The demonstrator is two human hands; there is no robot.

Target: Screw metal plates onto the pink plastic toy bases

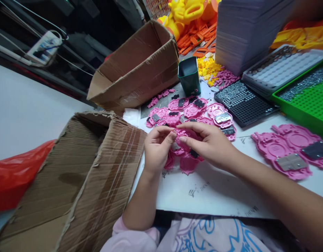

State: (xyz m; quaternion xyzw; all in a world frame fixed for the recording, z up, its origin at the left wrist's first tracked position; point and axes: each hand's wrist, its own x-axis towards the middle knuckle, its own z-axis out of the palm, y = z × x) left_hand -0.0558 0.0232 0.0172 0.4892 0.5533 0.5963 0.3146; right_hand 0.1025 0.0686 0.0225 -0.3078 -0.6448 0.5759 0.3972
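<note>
My left hand (158, 146) is closed, thumb and forefinger pinched at the left edge of a pink plastic part (182, 133). From the other side my right hand (207, 141) grips the same part between thumb and fingers. Its far portion and any small piece in the left fingertips are hidden. Under and around both hands lie several pink plastic shells (194, 109), some fitted with dark or silvery metal plates. Two more pink shells (278, 148) with metal plates lie to the right, beside my right forearm.
Open cardboard boxes (106, 175) (140, 75) stand left and behind. A dark green cup (189, 75), a black screw tray (249, 105) and a green tray (305, 105) sit behind the shells. Yellow pieces (207, 68) and a tall grey stack (240, 35) are farther back.
</note>
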